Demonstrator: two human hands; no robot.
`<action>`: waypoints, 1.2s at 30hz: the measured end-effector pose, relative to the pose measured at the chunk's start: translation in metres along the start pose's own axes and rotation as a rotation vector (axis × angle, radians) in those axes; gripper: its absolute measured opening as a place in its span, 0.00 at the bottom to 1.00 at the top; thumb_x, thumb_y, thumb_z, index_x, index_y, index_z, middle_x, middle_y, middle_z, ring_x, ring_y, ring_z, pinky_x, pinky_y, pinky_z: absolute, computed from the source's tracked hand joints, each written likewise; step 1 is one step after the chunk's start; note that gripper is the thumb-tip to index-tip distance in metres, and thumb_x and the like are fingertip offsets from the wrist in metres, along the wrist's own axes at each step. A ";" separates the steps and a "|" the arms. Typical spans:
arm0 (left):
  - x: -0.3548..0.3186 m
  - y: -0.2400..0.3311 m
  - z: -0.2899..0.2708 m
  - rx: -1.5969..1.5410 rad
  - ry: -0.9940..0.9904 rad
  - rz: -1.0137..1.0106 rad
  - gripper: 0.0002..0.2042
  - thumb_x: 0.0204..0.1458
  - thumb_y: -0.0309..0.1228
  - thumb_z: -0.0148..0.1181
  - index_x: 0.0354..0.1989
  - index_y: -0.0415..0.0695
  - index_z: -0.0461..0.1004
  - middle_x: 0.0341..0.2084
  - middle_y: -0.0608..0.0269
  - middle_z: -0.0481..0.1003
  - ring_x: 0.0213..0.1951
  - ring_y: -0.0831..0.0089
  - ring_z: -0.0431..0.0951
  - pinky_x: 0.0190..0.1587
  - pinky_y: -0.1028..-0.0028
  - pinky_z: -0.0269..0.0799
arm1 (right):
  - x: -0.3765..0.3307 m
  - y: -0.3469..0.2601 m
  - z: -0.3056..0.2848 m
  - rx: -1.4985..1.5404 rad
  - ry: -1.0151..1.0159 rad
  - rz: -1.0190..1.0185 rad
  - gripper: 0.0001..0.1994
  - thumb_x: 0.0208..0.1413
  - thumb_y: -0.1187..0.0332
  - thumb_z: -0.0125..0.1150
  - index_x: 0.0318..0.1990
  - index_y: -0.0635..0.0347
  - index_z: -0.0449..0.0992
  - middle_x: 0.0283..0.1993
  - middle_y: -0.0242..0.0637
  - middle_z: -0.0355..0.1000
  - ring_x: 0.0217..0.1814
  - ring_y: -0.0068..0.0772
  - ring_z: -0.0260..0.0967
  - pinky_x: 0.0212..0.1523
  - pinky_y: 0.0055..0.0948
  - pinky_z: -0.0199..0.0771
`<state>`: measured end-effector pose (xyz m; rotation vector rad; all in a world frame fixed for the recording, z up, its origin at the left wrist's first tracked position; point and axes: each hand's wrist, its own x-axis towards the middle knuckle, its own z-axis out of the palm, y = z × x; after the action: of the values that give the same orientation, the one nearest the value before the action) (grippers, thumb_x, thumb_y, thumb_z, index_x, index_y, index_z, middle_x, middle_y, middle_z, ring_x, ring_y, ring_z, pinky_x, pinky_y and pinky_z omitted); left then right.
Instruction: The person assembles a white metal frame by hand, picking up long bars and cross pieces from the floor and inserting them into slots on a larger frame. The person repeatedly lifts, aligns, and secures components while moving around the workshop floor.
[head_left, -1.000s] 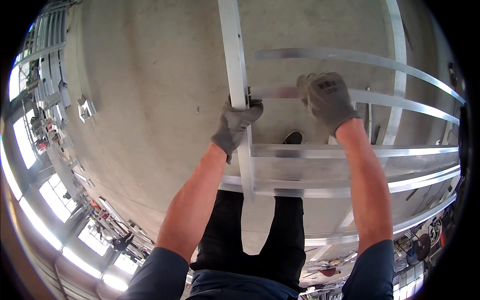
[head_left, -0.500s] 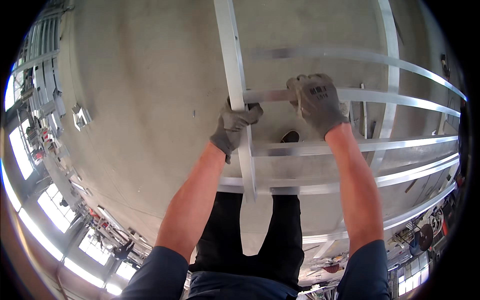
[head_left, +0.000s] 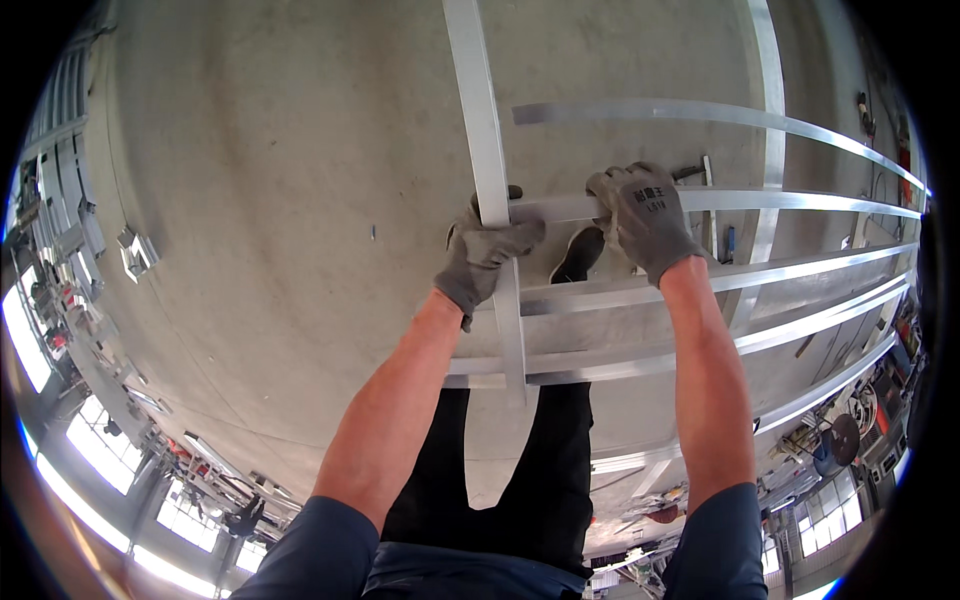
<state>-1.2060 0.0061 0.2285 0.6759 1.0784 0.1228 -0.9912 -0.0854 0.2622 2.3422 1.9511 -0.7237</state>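
over concrete (head_left: 280,260) — left hand (head_left: 487,257), right hand (head_left: 645,217), gripping bars (head_left: 478,110)

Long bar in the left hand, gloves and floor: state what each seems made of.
Long bar: probably aluminium, satin silver, judging by its pale, soft sheen. Gloves: apparently flexible fabric, perhaps coated, matte grey and creased. Floor: likely concrete, dull grey-brown with mottled stains.

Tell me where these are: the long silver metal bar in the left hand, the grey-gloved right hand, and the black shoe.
Long silver metal bar (head_left: 481,125): head view, stretch beyond the grip.
Grey-gloved right hand (head_left: 642,214): head view, back of glove.
Black shoe (head_left: 577,257): head view, dark upper.
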 end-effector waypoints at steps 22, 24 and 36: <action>-0.001 0.004 -0.007 -0.005 -0.073 0.011 0.14 0.46 0.21 0.68 0.41 0.42 0.73 0.26 0.65 0.75 0.26 0.75 0.75 0.30 0.73 0.72 | 0.010 -0.008 -0.007 -0.099 -0.067 0.001 0.08 0.49 0.68 0.65 0.38 0.47 0.78 0.37 0.30 0.79 0.45 0.32 0.78 0.52 0.35 0.69; 0.001 0.000 -0.010 -0.040 -0.086 0.001 0.17 0.46 0.22 0.70 0.45 0.42 0.73 0.27 0.64 0.76 0.27 0.74 0.76 0.30 0.73 0.73 | 0.010 -0.006 -0.004 -0.086 -0.058 -0.001 0.07 0.50 0.67 0.64 0.38 0.47 0.78 0.37 0.30 0.79 0.45 0.31 0.78 0.52 0.34 0.69; -0.002 -0.004 -0.011 -0.010 -0.112 0.047 0.20 0.52 0.37 0.69 0.48 0.39 0.74 0.31 0.63 0.75 0.32 0.73 0.72 0.40 0.70 0.70 | 0.010 -0.005 -0.011 0.007 -0.010 -0.028 0.06 0.51 0.69 0.62 0.37 0.49 0.78 0.36 0.32 0.79 0.44 0.34 0.79 0.49 0.35 0.69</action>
<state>-1.2175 0.0071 0.2249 0.6918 0.9540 0.1290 -0.9908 -0.0720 0.2703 2.3154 1.9844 -0.7429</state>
